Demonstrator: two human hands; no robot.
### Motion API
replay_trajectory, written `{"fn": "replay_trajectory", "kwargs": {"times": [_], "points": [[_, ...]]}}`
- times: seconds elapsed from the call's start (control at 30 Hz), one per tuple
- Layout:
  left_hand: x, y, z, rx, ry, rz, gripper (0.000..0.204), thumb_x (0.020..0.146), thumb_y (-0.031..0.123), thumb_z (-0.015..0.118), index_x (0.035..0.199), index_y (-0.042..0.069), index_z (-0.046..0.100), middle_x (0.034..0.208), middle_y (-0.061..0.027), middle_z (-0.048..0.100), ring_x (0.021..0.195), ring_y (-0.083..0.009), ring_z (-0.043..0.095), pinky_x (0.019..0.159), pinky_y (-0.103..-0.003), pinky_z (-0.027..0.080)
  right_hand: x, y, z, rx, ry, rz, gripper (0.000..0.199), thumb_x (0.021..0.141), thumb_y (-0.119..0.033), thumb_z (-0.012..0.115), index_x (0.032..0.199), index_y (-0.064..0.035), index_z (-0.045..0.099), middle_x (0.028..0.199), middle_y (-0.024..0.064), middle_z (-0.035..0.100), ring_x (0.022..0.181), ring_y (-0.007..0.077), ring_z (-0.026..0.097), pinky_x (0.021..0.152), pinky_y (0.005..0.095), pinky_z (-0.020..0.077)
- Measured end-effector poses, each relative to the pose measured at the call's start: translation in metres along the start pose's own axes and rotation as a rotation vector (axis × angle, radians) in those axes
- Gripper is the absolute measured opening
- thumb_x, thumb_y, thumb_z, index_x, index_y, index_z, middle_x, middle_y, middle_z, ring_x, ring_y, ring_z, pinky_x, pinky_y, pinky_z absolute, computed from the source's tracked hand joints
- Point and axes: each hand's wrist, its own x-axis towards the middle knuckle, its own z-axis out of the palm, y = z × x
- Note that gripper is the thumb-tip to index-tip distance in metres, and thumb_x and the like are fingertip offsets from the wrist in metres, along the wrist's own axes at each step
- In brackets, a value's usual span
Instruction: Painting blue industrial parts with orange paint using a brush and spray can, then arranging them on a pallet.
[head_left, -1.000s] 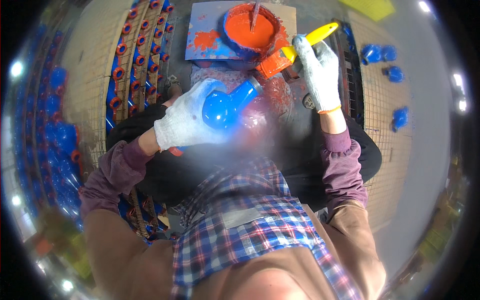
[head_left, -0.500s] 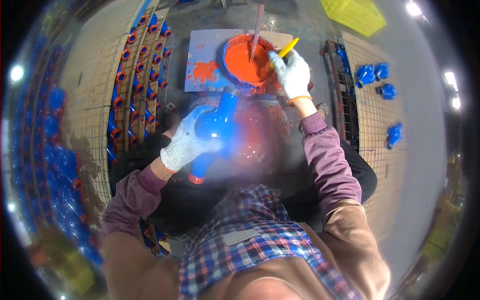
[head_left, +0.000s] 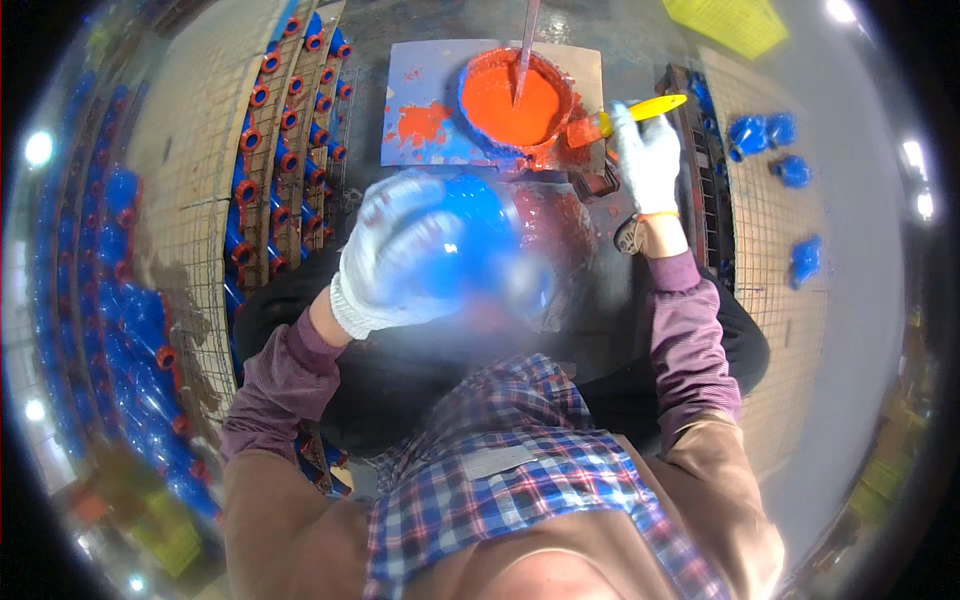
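My left hand (head_left: 390, 260), in a white glove, is closed around a glossy blue pipe fitting (head_left: 470, 225) held above my lap. A hazy smear covers the fitting's near end. My gloved right hand (head_left: 648, 160) grips a paintbrush (head_left: 655, 106) by its yellow handle, out to the right. The brush's bristles are coated orange-red and lie just beside the paint bucket (head_left: 467, 120). Orange-red paint fills the bucket, and a stirring stick (head_left: 527, 45) leans up out of it. Under the bucket lies a paint-splashed board (head_left: 420, 150).
Racks of blue fittings with red ends (head_left: 245, 190) stand on the left, with more blue pieces (head_left: 140, 340) further out. On the right, several blue fittings (head_left: 792, 171) sit on a mesh-covered board (head_left: 770, 235). A yellow crate (head_left: 735, 22) stands at the far right.
My right hand has moved right, away from the bucket, and the brush now points left with its bristles showing. My left hand has turned the blue fitting, hiding its red end.
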Motion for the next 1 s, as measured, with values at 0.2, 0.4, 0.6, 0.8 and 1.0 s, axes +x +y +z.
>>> {"fn": "replay_trajectory", "kwargs": {"times": [0.2, 0.4, 0.6, 0.8, 1.0], "points": [[0.014, 0.012, -0.006, 0.185, -0.292, 0.549, 0.056, 0.081, 0.03, 0.078, 0.132, 0.029, 0.053, 0.132, -0.013, 0.046, 0.11, -0.045, 0.058, 0.081, -0.061, 0.062, -0.025, -0.031, -0.031, 0.345, -0.283, 0.111, 0.041, 0.099, -0.037, 0.067, 0.096, 0.0037, 0.07, 0.073, 0.007, 0.069, 0.066, 0.0122, 0.062, 0.06, 0.0282, 0.047], [0.026, 0.02, 0.002, 0.097, -0.484, 0.744, 0.048, 0.084, 0.031, 0.076, 0.128, 0.027, 0.056, 0.129, -0.0076, 0.05, 0.111, -0.045, 0.058, 0.083, -0.06, 0.062, -0.043, -0.064, -0.021, 0.306, -0.531, -0.117, 0.045, 0.099, -0.039, 0.066, 0.102, 0.0052, 0.071, 0.081, 0.0138, 0.072, 0.073, 0.0202, 0.068, 0.067, 0.0344, 0.0516], [0.012, 0.027, 0.01, 0.039, -0.449, 0.595, 0.044, 0.079, 0.033, 0.079, 0.12, 0.028, 0.063, 0.129, -0.0081, 0.05, 0.116, -0.0456, 0.056, 0.087, -0.062, 0.06, -0.061, -0.078, -0.041, 0.37, -0.42, -0.3, 0.039, 0.101, -0.035, 0.065, 0.106, 0.0029, 0.07, 0.088, 0.0138, 0.073, 0.079, 0.0237, 0.071, 0.071, 0.0344, 0.054], [-0.001, 0.034, 0.01, 0.06, -0.351, 0.369, 0.051, 0.074, 0.025, 0.085, 0.121, 0.029, 0.066, 0.127, -0.0121, 0.054, 0.116, -0.0462, 0.057, 0.088, -0.06, 0.057, -0.102, -0.086, -0.073, 0.372, -0.156, -0.371, 0.026, 0.098, -0.026, 0.069, 0.107, -0.0007, 0.07, 0.092, 0.0131, 0.072, 0.082, 0.0245, 0.072, 0.074, 0.0331, 0.0552], [-0.014, 0.072, 0.031, 0.05, -0.033, -0.269, 0.095, 0.059, 0.021, 0.097, 0.14, 0.008, 0.048, 0.13, -0.0146, 0.056, 0.116, -0.034, 0.06, 0.101, -0.047, 0.051, -0.136, -0.083, -0.087, 0.475, -0.097, -0.493, 0.018, 0.09, -0.002, 0.073, 0.107, 0.0005, 0.068, 0.093, 0.0123, 0.071, 0.084, 0.0237, 0.072, 0.074, 0.0315, 0.0553]]}}
